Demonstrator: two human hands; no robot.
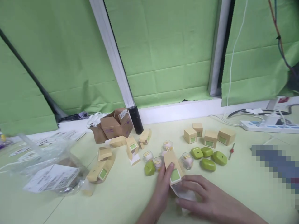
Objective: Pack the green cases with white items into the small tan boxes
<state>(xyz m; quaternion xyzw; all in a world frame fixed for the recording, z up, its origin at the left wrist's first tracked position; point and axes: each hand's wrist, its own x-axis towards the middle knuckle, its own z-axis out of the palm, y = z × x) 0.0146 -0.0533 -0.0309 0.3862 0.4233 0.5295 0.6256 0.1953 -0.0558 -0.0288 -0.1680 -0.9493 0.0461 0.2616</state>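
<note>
My left hand is closed round a small tan cardboard box with a green label, its thumb lying on top. At the box's near end is a clear plastic piece, and the fingers of my right hand are curled over it. Whether that piece is partly inside the box I cannot tell. Around the held box sit clear rounded cases with pale pink contents. A green lid-like piece lies to their left, and several more green pieces lie to the right.
Several closed tan boxes stand at the back right, near a small red-handled tool. Opened tan boxes lie at the left by a clear plastic bag. Behind are a brown carton, a black cylinder and a power strip.
</note>
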